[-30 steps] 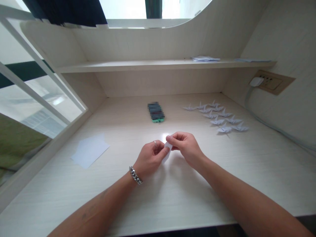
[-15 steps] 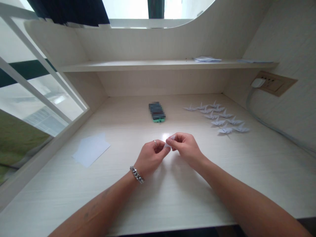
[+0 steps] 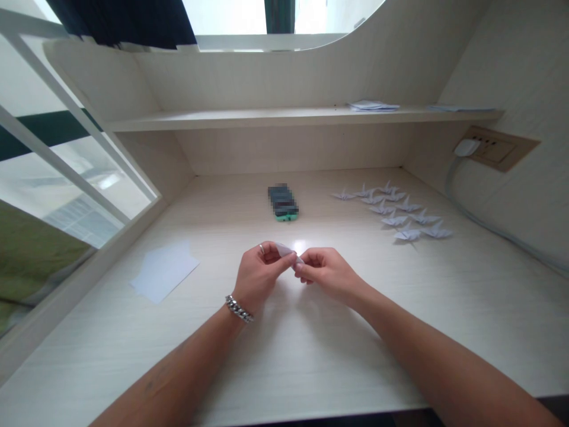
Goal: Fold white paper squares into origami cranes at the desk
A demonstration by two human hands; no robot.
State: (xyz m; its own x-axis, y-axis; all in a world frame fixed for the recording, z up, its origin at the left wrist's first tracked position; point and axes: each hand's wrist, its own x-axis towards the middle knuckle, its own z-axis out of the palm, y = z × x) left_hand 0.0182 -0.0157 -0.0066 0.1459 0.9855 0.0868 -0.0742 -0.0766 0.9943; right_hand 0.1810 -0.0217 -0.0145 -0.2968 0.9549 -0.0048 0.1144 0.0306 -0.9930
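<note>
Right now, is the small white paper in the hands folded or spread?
Folded: the small white paper is a narrow pointed piece between left hand and right hand.

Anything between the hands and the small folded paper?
Nothing visible. The left hand and the right hand both pinch the folded paper between them, above the desk.

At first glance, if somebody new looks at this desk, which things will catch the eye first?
The eye goes first to the centre of the desk, where the left hand and the right hand pinch a small folded paper between them. Next comes the cluster of paper cranes at the back right of the desk, then the blank sheets lying flat at the left.
</note>
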